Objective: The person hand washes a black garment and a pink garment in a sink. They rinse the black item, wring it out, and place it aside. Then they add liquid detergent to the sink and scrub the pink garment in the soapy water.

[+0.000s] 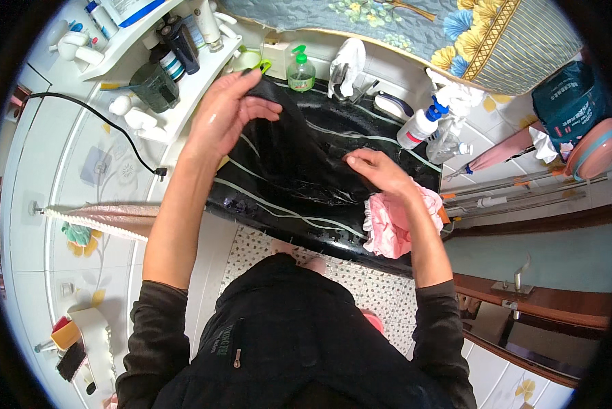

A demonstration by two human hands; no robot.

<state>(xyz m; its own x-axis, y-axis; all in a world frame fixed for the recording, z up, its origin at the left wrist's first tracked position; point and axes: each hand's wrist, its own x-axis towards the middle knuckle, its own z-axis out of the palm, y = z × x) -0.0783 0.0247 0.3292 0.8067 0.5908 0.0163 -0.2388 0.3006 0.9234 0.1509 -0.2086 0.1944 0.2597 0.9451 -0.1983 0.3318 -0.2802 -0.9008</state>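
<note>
Glossy black surface (pixel 234 204), wet, pale wavy stripes, carries sink area
Black cloth (pixel 285 129) held up over it, long axis slanting from far left to near right, strung between hands
Pink ruffled cloth (pixel 393 221) at surface's near right end
Left hand (pixel 234 109) farther out, thumb and fingers pinching cloth's far end; cloth hangs rightward
Right hand (pixel 382 172) nearer body, fingers narrow on cloth's lower end; cloth runs leftward

The black cloth (pixel 276 133) looks smooth, the counter (pixel 251 209) glossy.
</note>
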